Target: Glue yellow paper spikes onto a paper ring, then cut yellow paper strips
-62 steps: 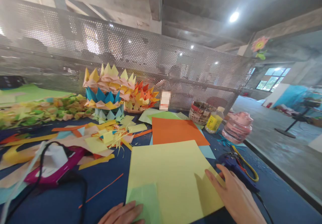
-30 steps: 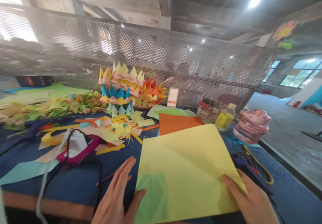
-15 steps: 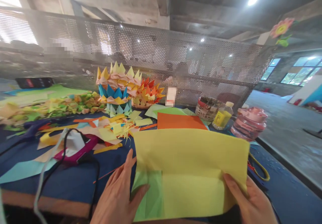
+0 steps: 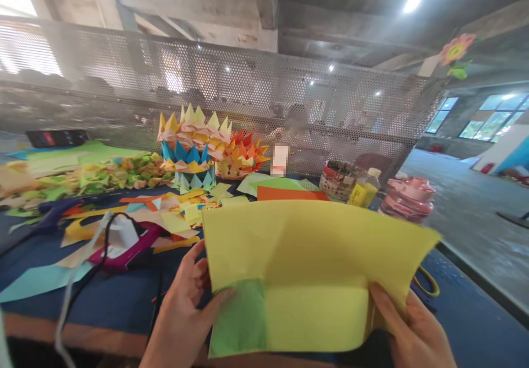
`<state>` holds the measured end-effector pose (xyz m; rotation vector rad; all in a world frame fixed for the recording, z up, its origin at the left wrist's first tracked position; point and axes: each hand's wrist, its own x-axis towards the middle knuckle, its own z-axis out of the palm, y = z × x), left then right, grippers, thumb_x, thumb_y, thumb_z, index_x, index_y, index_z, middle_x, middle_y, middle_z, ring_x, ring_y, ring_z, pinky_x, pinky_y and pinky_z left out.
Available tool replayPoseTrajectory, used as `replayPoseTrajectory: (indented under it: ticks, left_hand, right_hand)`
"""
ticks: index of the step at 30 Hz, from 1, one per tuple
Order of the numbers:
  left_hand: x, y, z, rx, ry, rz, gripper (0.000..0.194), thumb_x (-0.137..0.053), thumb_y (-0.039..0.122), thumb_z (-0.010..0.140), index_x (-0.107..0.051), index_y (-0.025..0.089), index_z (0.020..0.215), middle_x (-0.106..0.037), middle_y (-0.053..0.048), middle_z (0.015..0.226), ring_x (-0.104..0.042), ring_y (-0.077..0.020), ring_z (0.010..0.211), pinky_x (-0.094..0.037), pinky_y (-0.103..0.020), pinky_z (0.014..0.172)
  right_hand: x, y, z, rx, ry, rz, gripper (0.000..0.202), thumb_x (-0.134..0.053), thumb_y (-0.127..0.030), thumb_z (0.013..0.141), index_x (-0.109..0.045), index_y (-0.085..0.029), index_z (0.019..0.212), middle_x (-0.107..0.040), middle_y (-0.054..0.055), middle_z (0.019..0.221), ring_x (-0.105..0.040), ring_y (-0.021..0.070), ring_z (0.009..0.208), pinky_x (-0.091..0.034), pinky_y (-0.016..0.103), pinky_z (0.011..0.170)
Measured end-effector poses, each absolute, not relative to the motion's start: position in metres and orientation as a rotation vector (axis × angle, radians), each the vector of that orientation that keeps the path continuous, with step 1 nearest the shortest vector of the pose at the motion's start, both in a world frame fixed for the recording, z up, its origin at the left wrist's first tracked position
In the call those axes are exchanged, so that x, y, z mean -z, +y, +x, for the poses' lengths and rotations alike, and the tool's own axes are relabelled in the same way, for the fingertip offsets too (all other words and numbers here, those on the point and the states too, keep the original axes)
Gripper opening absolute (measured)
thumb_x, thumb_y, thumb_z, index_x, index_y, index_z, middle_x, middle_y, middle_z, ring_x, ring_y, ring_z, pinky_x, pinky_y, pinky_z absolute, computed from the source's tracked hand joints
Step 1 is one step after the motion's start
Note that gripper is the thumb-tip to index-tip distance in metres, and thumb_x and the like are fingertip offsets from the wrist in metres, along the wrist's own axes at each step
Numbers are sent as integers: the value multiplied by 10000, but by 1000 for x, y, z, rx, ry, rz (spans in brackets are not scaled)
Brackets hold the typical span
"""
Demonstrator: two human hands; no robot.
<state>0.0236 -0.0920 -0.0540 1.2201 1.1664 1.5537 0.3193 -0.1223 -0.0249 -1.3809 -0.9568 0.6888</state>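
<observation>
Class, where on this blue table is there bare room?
Right: table between the right hand and the dark edge. Front left: smaller patch between purple tool and wooden edge, beside cords. Crowded: back left, paper scraps and crowns.

There's one large yellow sheet (image 4: 314,241), two bottles (image 4: 409,198), one basket (image 4: 335,179) and seemingly at least two crowns (image 4: 185,157).

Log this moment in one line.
left hand: holding yellow sheet; right hand: holding same sheet; green paper: against sheet, under left thumb

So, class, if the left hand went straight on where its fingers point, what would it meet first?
The left hand would probably meet the coloured paper scraps first, though depth is unclear.
</observation>
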Motion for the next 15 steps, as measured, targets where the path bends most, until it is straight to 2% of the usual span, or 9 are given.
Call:
replayPoseTrajectory:
  ticks: [2, 5, 7, 10, 12, 15]
  left_hand:
    - [46, -91, 20, -1557, 1171, 1279, 577, -708, 326, 732, -451, 211, 1237, -686, -68, 1085, -663, -251, 987, -568, -351, 811]
    - [36, -87, 13, -1560, 1313, 1420, 362, -705, 356, 717, -613, 216, 1038, -714, -36, 977, -674, -256, 920, -550, -368, 834]
    - [33, -84, 9, -1524, 1352, 1461, 334, -681, 363, 722, -653, 226, 1025, -717, -19, 839, -681, -234, 795, -559, -339, 758]
    - [31, -77, 7, -1397, 1137, 1474, 337, -621, 338, 700, -690, 218, 1008, -675, -3, 658, -636, -180, 598, -521, -258, 560]
    - [27, -75, 11, -1351, 1138, 1450, 284, -603, 297, 682, -721, 224, 931, -666, 1, 670, -618, -155, 589, -476, -216, 524]
    - [14, -78, 19, -1269, 1227, 1440, 186, -585, 250, 674, -733, 204, 776, -692, -9, 732, -636, -162, 656, -468, -195, 556]
  right_hand:
    - [21, -122, 319, -726, -972, -1370, 523, -693, -464, 712, -582, -186, 1142, -689, 95, 1130, -634, 280, 1056, -558, 301, 829]
    - [14, -125, 320, -705, -991, -1411, 521, -713, -487, 677, -622, -175, 1084, -729, 99, 1018, -680, 296, 949, -585, 320, 766]
    - [12, -126, 324, -635, -1019, -1467, 493, -721, -503, 645, -663, -173, 1006, -747, 92, 927, -690, 305, 912, -589, 325, 746]
    - [16, -123, 334, -588, -1097, -1540, 420, -723, -502, 607, -708, -199, 898, -755, 75, 825, -700, 310, 841, -590, 337, 692]
    - [21, -119, 341, -623, -1129, -1551, 371, -697, -504, 612, -724, -224, 854, -751, 69, 758, -704, 305, 762, -585, 350, 634]
    - [26, -113, 348, -745, -1128, -1539, 388, -569, -514, 695, -730, -226, 899, -738, 79, 694, -694, 285, 645, -564, 365, 557]
